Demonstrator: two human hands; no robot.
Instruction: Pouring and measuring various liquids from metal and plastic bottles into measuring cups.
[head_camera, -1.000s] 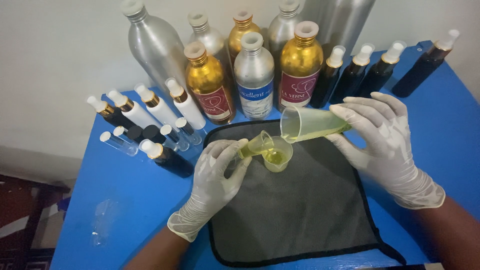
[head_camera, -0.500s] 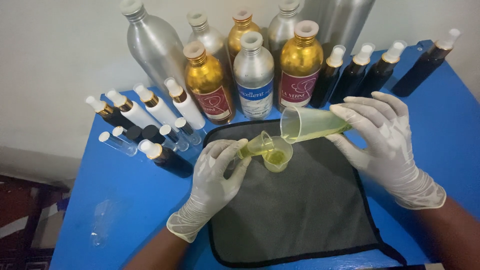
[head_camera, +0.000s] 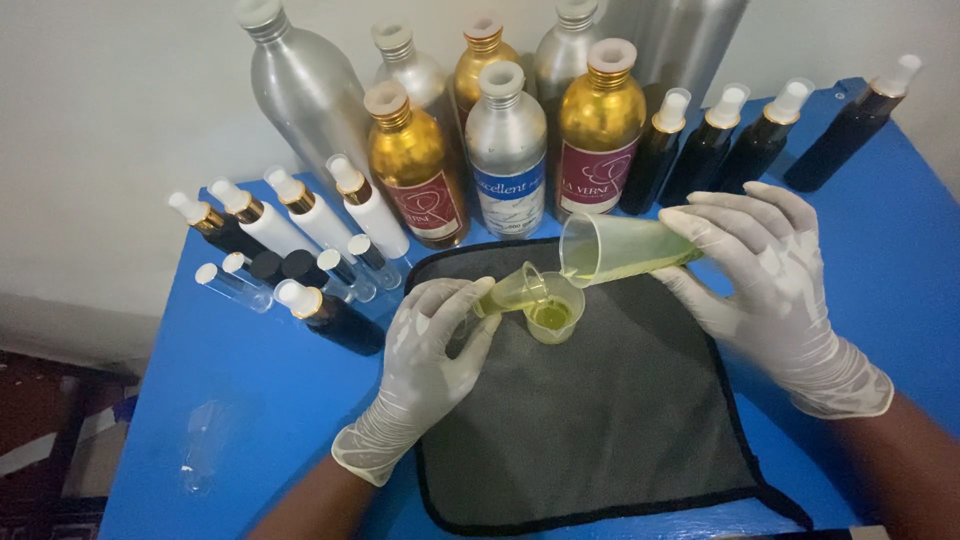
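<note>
Beaker (head_camera: 620, 250), frame centre, tipped in right hand (head_camera: 770, 280), fingers closed round base; left hand (head_camera: 430, 350) pinches small funnel (head_camera: 512, 292) over cup (head_camera: 552, 318). Likely light, slippery plastic.

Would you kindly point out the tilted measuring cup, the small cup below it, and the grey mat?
tilted measuring cup (head_camera: 620, 250), head view, on its clear side wall.
small cup (head_camera: 553, 318), head view, on the yellow liquid inside.
grey mat (head_camera: 600, 430), head view, on its bare middle.

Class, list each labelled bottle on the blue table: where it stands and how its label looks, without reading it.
Left gold bottle: left of the mat's far edge, dark red label.
Silver bottle: middle, blue-and-white label.
Right gold bottle: beside it, dark red label with pale emblem.
</note>
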